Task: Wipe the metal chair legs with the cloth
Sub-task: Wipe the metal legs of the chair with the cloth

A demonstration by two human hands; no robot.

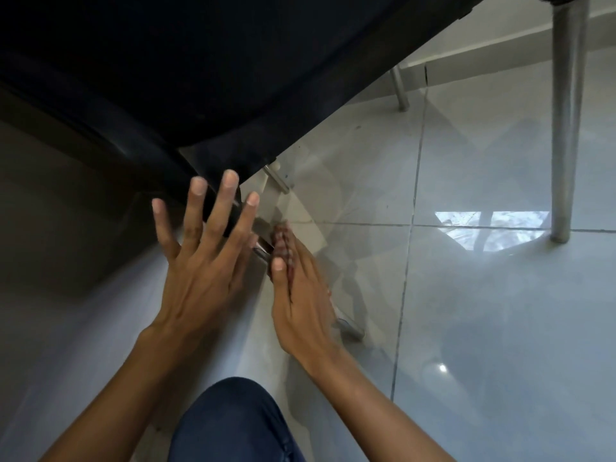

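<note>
A dark chair seat (206, 78) fills the upper left, seen from just above. One of its metal legs (348, 323) slants down to the floor under my hands. My right hand (300, 295) wraps a reddish patterned cloth (283, 243) around that leg, and the cloth shows only between my fingers. My left hand (203, 248) hovers beside it with fingers spread, fingertips near the seat edge, holding nothing. Another leg (278, 178) of the chair peeks out below the seat edge.
A thick upright metal leg (566, 128) stands at the right and a thinner one (400, 91) farther back. Glossy pale floor tiles (483, 311) reflect a window. My knee in dark blue trousers (230, 425) is at the bottom centre.
</note>
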